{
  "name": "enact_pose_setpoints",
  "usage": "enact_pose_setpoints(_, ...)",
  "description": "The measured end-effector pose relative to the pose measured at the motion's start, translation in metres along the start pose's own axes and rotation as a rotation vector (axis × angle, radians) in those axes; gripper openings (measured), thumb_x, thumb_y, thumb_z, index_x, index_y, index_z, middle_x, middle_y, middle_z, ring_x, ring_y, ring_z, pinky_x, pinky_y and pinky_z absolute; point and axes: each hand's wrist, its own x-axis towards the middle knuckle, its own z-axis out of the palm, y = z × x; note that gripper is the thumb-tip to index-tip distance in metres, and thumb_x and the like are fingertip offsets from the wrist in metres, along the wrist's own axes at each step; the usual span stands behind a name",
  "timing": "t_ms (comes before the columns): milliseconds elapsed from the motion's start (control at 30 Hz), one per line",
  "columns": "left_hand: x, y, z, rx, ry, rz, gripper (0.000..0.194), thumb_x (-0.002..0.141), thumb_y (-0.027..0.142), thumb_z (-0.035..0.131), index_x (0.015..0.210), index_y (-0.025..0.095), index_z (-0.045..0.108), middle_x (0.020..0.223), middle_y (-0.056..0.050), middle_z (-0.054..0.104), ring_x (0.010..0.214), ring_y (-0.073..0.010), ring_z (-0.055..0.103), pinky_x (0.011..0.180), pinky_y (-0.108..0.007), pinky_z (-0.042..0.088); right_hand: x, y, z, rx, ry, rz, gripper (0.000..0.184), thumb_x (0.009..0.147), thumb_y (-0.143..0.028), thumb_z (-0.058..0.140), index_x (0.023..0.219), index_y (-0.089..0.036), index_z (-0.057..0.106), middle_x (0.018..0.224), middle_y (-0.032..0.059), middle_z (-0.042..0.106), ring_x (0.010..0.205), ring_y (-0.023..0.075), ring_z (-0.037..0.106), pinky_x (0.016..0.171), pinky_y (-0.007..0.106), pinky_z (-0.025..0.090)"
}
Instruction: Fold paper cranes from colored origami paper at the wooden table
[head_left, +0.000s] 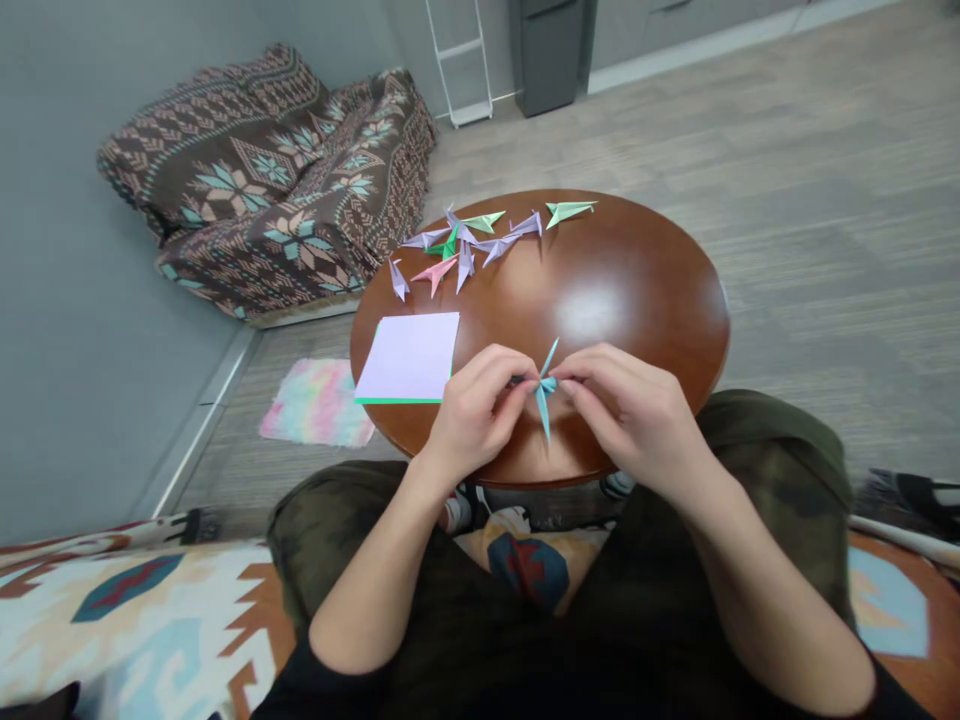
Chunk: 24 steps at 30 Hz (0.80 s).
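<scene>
L hand: L hand [472,415] was narrow, fingers & thumb pinched on the left side of a small blue origami crane [547,385].
R hand: R hand [637,420] was also narrow, fingertips [574,383] pressed to the crane's right side, knuckles up, close to L hand.
Work in hand: both hands gripped the crane at its middle, w/ one long point up & one down. It looked nearly fully folded; exact fold hidden by fingers.
Crane location: held in the air just above the near part of a round wooden table [667,300], dark reddish-brown & glossy.
Beside L hand: a stack of lilac paper [409,357] lay on the table, near left of the hands, w/ a green sheet edge [397,401] showing below it.
Far table edge: finished cranes lay in a loose row, incl. lilac crane [399,280], pink crane [435,272] & green crane [570,211], well apart from the hands.
Below hands: knees in camo trousers [780,470] sat at the table's near edge.
Around: patterned sofa [262,180] upper left; pastel fuzzy mat [317,403] on the floor left of table; grey cabinet [547,50] at top.
</scene>
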Motion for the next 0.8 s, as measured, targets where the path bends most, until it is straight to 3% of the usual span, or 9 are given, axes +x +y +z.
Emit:
enact_pose_setpoints(267, 0.000, 0.003, 0.000, -0.065, 0.023, -0.116, 0.005, 0.098, 0.014, 0.066, 0.097, 0.018, 0.068, 0.091, -0.002, 0.073, 0.084, -0.0134, 0.068, 0.078, -0.025, 0.052, 0.000, 0.000, 0.009, -0.105, 0.142, -0.043, 0.011, 0.096, -0.009, 0.064, 0.095, -0.020, 0.066, 0.090, 0.0058, 0.070, 0.078, 0.0171, 0.067, 0.073, 0.031, 0.053)
enact_pose_setpoints(400, 0.000, 0.007, 0.002, -0.093, 0.002, -0.195, 0.002, 0.098, 0.017, 0.068, 0.097, 0.018, 0.069, 0.090, -0.003, 0.073, 0.084, -0.0138, 0.069, 0.077, -0.025, 0.052, -0.001, 0.002, 0.014, -0.173, 0.147, -0.063, 0.012, 0.096, -0.008, 0.063, 0.094, -0.020, 0.063, 0.089, 0.0059, 0.070, 0.074, 0.0166, 0.066, 0.070, 0.029, 0.053)
enact_pose_setpoints(633, 0.001, 0.012, 0.005, -0.158, 0.020, -0.313, 0.005, 0.095, 0.017, 0.069, 0.090, 0.018, 0.071, 0.087, -0.002, 0.074, 0.082, -0.0146, 0.068, 0.077, -0.026, 0.052, -0.005, 0.012, 0.026, -0.331, 0.201, -0.222, 0.016, 0.093, -0.003, 0.065, 0.097, -0.018, 0.062, 0.087, 0.0083, 0.070, 0.075, 0.0182, 0.065, 0.069, 0.029, 0.053)
enact_pose_setpoints(800, 0.000, 0.013, 0.004, -0.161, 0.076, -0.346, 0.005, 0.094, 0.018, 0.070, 0.089, 0.018, 0.072, 0.087, -0.002, 0.075, 0.079, -0.0144, 0.068, 0.072, -0.026, 0.051, -0.007, 0.020, 0.029, -0.313, 0.227, -0.280, 0.019, 0.092, -0.003, 0.069, 0.102, -0.019, 0.065, 0.093, 0.0080, 0.071, 0.078, 0.0171, 0.066, 0.068, 0.028, 0.053)
